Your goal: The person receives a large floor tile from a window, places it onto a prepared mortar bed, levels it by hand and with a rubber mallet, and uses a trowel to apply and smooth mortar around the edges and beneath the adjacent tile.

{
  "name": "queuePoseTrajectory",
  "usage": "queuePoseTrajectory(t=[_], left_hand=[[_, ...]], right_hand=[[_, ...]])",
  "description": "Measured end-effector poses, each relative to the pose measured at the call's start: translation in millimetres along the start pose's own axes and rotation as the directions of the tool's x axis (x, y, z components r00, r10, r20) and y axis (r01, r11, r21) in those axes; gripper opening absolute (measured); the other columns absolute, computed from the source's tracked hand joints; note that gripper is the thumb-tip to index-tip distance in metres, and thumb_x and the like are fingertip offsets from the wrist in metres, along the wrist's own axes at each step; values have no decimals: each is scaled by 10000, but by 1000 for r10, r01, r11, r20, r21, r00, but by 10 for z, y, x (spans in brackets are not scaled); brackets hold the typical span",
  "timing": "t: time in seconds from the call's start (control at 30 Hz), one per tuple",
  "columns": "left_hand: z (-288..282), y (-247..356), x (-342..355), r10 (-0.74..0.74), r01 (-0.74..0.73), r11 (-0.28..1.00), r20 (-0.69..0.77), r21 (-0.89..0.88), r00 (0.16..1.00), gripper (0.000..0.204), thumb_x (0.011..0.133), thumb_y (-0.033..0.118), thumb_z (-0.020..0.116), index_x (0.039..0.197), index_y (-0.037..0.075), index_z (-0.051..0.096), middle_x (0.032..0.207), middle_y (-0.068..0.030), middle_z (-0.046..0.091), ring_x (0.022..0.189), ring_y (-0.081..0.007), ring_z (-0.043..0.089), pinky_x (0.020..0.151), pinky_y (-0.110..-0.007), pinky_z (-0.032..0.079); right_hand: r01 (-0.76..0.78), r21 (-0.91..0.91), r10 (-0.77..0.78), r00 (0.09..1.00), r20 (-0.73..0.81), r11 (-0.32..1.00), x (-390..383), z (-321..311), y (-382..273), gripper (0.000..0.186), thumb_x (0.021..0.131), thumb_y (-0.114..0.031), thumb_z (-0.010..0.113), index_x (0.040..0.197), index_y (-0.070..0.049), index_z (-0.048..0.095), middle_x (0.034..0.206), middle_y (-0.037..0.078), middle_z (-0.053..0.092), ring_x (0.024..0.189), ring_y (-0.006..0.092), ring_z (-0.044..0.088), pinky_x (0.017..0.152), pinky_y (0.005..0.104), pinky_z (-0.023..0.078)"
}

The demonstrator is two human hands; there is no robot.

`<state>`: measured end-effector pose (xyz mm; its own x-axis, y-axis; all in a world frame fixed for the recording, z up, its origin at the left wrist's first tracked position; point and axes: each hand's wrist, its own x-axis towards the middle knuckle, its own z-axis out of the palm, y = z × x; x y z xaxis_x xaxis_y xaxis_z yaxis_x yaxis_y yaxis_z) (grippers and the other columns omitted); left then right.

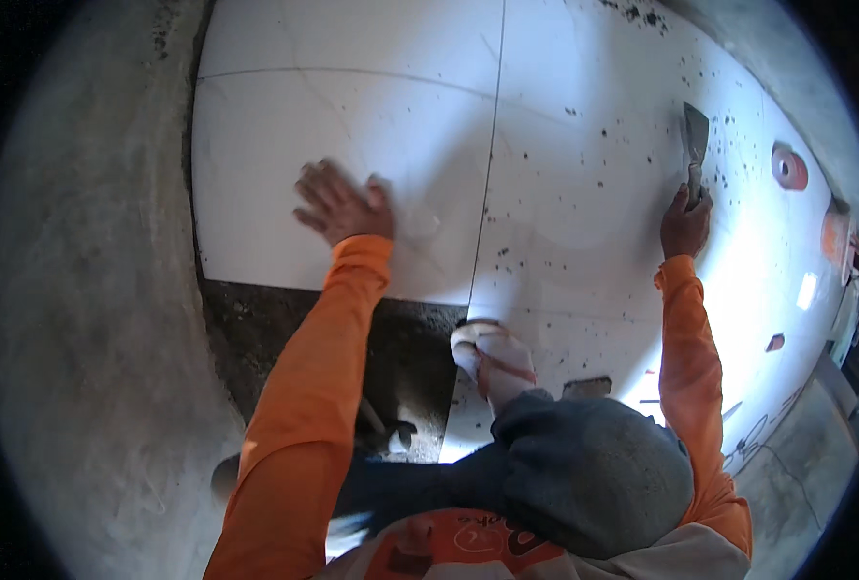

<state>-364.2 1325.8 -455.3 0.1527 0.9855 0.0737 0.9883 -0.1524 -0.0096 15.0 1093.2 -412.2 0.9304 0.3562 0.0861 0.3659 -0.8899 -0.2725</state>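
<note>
My left hand (342, 205) is spread palm down over a large white floor tile (255, 174), fingers apart; whether it presses on the tile or hovers just above is hard to tell. Out to the right, my right hand (685, 228) grips the handle of a putty knife (697, 130). Its wide, dull metal blade points away from me over the white tiles. Dark crumbs of dirt lie scattered on the tiles around the blade. Thin dark joints (492, 145) run between the tiles.
Bare dark ground (255, 319) borders the left tile's near edge. A grey wall (91, 290) rises at left. My foot (497, 358) rests by the tile corner. At right are a reddish round object with a hole (790, 167), an orange bucket (837, 237) and a cable (787, 466).
</note>
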Motion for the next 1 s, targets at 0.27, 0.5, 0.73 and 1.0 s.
queuePoseTrajectory(t=[0.27, 0.5, 0.73, 1.0], left_hand=[[-369, 974, -1094, 642, -484, 683, 135, -547, 755, 667, 834, 394, 520, 1366, 35, 339, 1461, -200, 239, 1367, -385, 162, 1077, -595, 65], [-1061, 608, -2061, 840, -315, 104, -87, -943, 536, 330, 818, 202, 581, 1122, 74, 577, 1146, -124, 582, 1020, -304, 572, 886, -379, 456], [-626, -1642, -2127, -272, 374, 898, 375, -234, 886, 386, 770, 318, 651, 979, 4, 570, 953, -203, 586, 880, -365, 575, 801, -438, 444], [-209, -2410, -3001, -142, -312, 871, 802, 380, 580, 573, 890, 459, 440, 1288, 47, 473, 1310, -255, 444, 1239, -354, 412, 1000, -425, 356]], right_hand=[[-202, -92, 200, 979, -24, 975, -286, -72, 623, 518, 868, -421, 516, 1182, -11, 480, 1081, 205, 573, 1024, 366, 545, 903, 418, 414], [370, -220, -424, 851, -309, 903, -569, -120, -141, 547, 844, -372, 569, 1240, -14, 453, 1145, 218, 522, 1091, 346, 492, 943, 419, 379], [841, 532, -990, 25, 136, 94, -1837, 495, -2043, 497, 862, -401, 486, 1289, -146, 497, 1358, 135, 430, 1344, 284, 260, 1115, 477, 160], [902, 214, -893, 414, -179, 375, 327, 1108, -3241, 466, 894, -359, 458, 1257, -68, 467, 1343, 141, 405, 1313, 287, 284, 1062, 430, 266]])
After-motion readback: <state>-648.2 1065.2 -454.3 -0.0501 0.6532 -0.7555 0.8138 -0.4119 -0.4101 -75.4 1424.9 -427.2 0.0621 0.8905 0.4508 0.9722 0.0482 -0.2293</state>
